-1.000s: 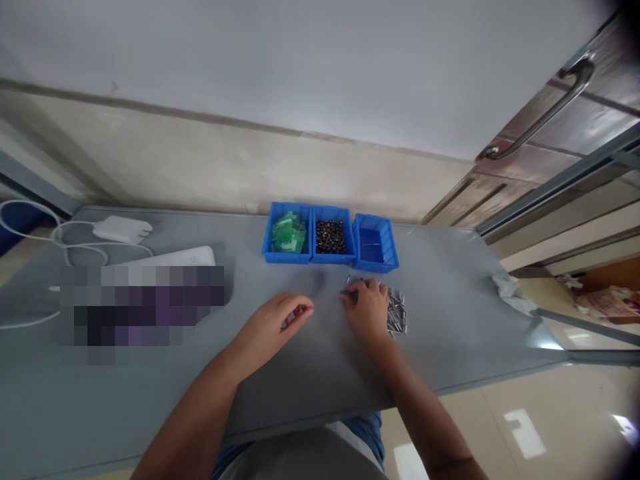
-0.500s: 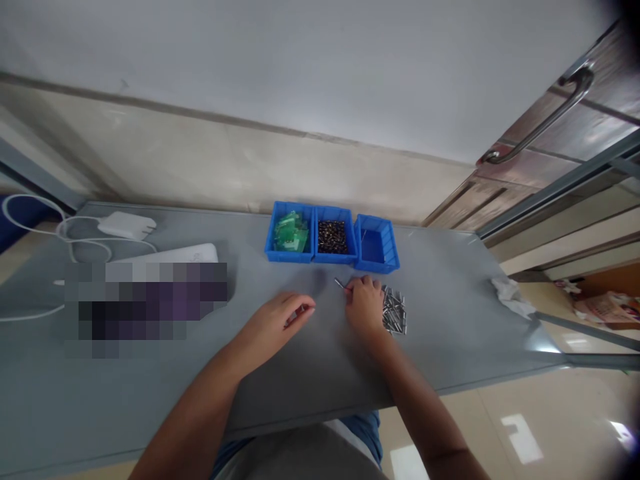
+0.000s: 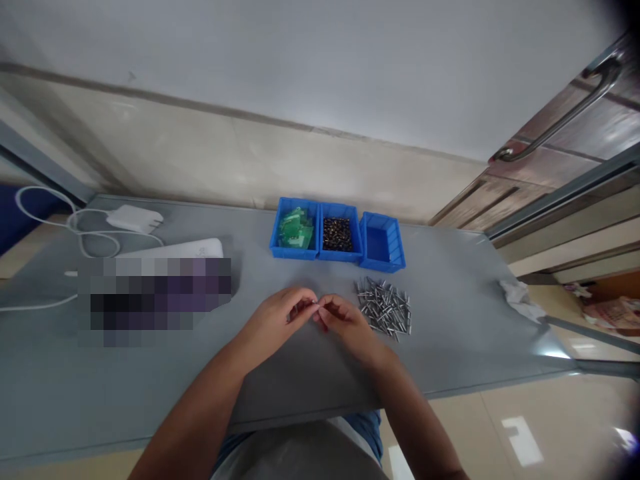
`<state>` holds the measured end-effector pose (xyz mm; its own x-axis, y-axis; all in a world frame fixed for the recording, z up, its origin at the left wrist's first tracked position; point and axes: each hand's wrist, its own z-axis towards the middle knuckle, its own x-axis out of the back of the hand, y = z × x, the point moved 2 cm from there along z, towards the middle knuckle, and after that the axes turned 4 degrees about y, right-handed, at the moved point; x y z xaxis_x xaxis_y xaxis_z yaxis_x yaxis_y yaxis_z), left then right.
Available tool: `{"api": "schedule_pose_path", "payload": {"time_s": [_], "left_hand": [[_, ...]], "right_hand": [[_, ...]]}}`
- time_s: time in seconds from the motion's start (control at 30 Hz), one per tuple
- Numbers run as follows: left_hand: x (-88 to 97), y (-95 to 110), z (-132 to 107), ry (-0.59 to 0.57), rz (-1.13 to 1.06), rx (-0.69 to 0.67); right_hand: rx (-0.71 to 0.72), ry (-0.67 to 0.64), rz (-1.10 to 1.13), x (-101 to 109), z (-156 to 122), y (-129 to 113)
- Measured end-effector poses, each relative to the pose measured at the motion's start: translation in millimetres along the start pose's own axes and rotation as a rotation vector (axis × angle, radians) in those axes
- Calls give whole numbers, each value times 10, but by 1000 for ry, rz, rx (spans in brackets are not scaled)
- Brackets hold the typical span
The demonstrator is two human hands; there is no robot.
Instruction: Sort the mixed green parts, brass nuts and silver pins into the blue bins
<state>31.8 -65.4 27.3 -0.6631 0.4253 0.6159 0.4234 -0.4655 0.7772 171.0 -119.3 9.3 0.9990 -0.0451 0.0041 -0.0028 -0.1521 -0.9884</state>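
Observation:
My left hand [image 3: 283, 315] and my right hand [image 3: 341, 321] meet fingertip to fingertip over the grey table [image 3: 450, 347]. Both are pinched shut; between them is a small metal pin, held by the right fingers, while the left fingers hold something too small to make out. A loose pile of metal pins [image 3: 386, 309] lies just right of my right hand. Behind stand three blue bins: one with green parts [image 3: 295, 231], one with dark small parts [image 3: 338, 235], and one [image 3: 383, 243] that looks nearly bare.
A white power adapter [image 3: 134, 218] with its cable lies at the far left, beside a white flat device [image 3: 175, 249] and a blurred-out patch. A crumpled white cloth [image 3: 520, 298] sits near the table's right edge. A door with a metal handle [image 3: 560, 123] is at right.
My right hand left the pin pile with a pin and moved left to meet my left hand. The pile is now fully uncovered.

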Motion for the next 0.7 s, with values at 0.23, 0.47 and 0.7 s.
{"api": "schedule_pose_path", "payload": {"time_s": [0.23,0.47,0.7], "left_hand": [[26,-1,14,-4,42,-8],[-25,-89,-3,-20,6,-136],[-18,-61,2,-8,4,-65]], "right_hand": [[48,254,7,158,-26,-89],[252,251,-343,12,-134,-357],[317,580,-376,184,-441,-679]]}}
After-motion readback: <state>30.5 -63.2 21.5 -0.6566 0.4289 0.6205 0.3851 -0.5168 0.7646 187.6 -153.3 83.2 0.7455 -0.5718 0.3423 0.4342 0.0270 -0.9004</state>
